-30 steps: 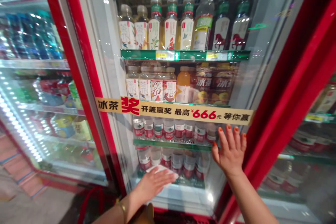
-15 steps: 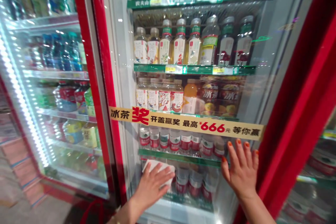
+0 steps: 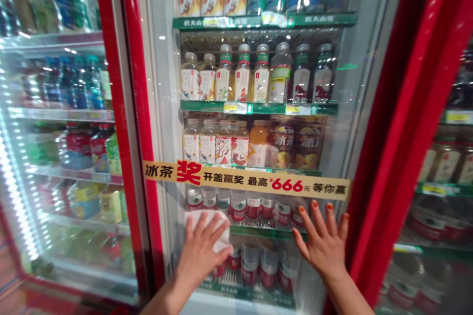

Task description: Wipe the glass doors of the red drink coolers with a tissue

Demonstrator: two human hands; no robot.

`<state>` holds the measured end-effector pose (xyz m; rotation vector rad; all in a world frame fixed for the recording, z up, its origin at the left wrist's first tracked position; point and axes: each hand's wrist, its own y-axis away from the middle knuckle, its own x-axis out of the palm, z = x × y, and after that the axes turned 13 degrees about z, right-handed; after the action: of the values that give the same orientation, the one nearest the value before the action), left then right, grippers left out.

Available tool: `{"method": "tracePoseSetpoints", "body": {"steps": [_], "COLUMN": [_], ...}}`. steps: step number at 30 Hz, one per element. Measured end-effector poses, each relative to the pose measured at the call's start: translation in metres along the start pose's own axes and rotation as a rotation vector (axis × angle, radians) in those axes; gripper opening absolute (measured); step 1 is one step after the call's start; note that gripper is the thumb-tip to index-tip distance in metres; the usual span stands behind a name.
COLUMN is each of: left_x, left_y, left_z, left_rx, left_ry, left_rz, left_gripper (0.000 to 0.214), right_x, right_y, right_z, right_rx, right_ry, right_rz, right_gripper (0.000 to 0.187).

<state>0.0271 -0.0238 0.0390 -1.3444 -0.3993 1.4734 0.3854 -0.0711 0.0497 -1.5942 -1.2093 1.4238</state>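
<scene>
Flat against the glass door [image 3: 254, 300] of a drinks fridge, my left hand [image 3: 201, 251] presses a white cloth [image 3: 222, 242], fingers spread over it. The cloth lies low on the left of the pane, below a yellow sticker strip [image 3: 254, 184], and its edges show above and beside the fingers. My right hand [image 3: 327, 243] rests bare on the lower right of the same pane, fingers apart, just under the strip's right end. Behind the glass stand rows of bottles [image 3: 243, 74] on green-edged shelves.
The door has a red frame [image 3: 138, 108] on the left and a wide red upright [image 3: 402, 157] on the right. Another lit fridge [image 3: 70, 118] with bottles stands to the left. More bottles [image 3: 428, 221] show at the far right.
My left hand has slid up and slightly left on the glass with the cloth, now over the shelf edge. My right hand keeps its place on the pane. The view has shifted a little.
</scene>
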Motion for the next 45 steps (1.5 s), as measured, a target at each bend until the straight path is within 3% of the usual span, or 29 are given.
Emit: {"method": "tracePoseSetpoints", "body": {"steps": [3,5,6,8,10,12,13,15,17,19,20,22,24,26,27,29,31,33,35,37,39,40,42,45], "left_x": [-0.02,-0.03,-0.032,-0.028,-0.018,-0.011,-0.011,-0.023,-0.041,-0.056,-0.058,-0.051,-0.034,-0.019,-0.015,-0.019,-0.033,-0.047,-0.051,-0.044,-0.033,-0.03,-0.032,-0.056], "left_y": [-0.046,-0.086,-0.099,-0.101,-0.078,-0.052,-0.047,-0.061,-0.1,-0.136,-0.145,-0.138,-0.104,-0.068,-0.057,-0.062,-0.093,-0.128,-0.142,-0.128,-0.1,-0.089,-0.086,-0.129], "left_z": [0.025,0.018,0.007,-0.023,-0.046,-0.046,-0.036,-0.011,0.006,0.0,-0.011,-0.041,-0.066,-0.069,-0.061,-0.038,-0.023,-0.028,-0.049,-0.07,-0.069,-0.058,-0.022,0.019], "left_rx": [-0.433,-0.542,-0.472,-0.164,0.211,0.444,0.453,0.255,-0.083,-0.279,-0.26,-0.027,0.234,0.385,0.364,0.169,-0.11,-0.246,-0.099,0.207,0.431,0.45,0.313,-0.157], "left_ry": [0.094,0.151,0.152,0.092,0.017,-0.02,-0.014,0.041,0.12,0.164,0.157,0.101,0.046,0.007,0.004,0.027,0.074,0.097,0.066,0.008,-0.042,-0.055,-0.035,0.095], "left_rz": [-0.025,-0.04,-0.048,-0.034,-0.01,0.011,0.014,0.001,-0.04,-0.084,-0.098,-0.1,-0.062,-0.031,-0.018,-0.004,0.0,-0.029,-0.064,-0.074,-0.058,-0.053,-0.053,-0.063], "left_gripper": [0.09,0.09,0.091,0.089,0.082,0.075,0.075,0.079,0.083,0.084,0.083,0.077,0.068,0.066,0.067,0.077,0.085,0.086,0.083,0.073,0.065,0.065,0.074,0.085], "right_x": [0.003,0.003,0.003,0.002,0.001,0.0,0.0,0.0,0.0,0.0,0.0,0.0,0.0,0.0,0.0,-0.001,-0.002,-0.004,-0.004,-0.004,-0.003,-0.002,-0.001,-0.001], "right_y": [0.002,0.003,0.003,0.003,0.002,0.001,0.0,-0.001,-0.001,0.0,0.0,0.001,0.001,0.001,0.0,-0.001,-0.003,-0.004,-0.004,-0.004,-0.003,-0.003,-0.002,-0.002], "right_z": [-0.002,-0.004,-0.004,-0.005,-0.006,-0.005,-0.005,-0.005,-0.005,-0.005,-0.005,-0.005,-0.005,-0.005,-0.004,-0.004,-0.003,-0.002,-0.002,-0.002,-0.003,-0.003,-0.003,-0.002], "right_rx": [-0.005,0.004,0.007,0.001,-0.021,-0.05,-0.062,-0.07,-0.056,-0.038,-0.033,-0.025,-0.013,-0.004,-0.003,-0.011,-0.015,-0.008,0.0,0.002,0.002,0.003,0.002,0.01], "right_ry": [0.016,0.021,0.02,0.021,0.034,0.045,0.047,0.045,0.05,0.055,0.051,0.042,0.044,0.054,0.056,0.055,0.047,0.031,0.006,-0.014,-0.021,-0.02,-0.016,-0.018], "right_rz": [0.004,0.002,0.008,0.024,0.008,-0.018,-0.017,0.01,0.032,0.027,0.021,0.02,0.02,0.025,0.025,0.023,0.006,-0.01,-0.02,-0.021,-0.023,-0.021,-0.011,-0.014], "right_gripper": [0.088,0.089,0.089,0.089,0.091,0.093,0.093,0.09,0.088,0.09,0.091,0.094,0.094,0.092,0.092,0.091,0.089,0.086,0.082,0.08,0.079,0.079,0.078,0.078]}}
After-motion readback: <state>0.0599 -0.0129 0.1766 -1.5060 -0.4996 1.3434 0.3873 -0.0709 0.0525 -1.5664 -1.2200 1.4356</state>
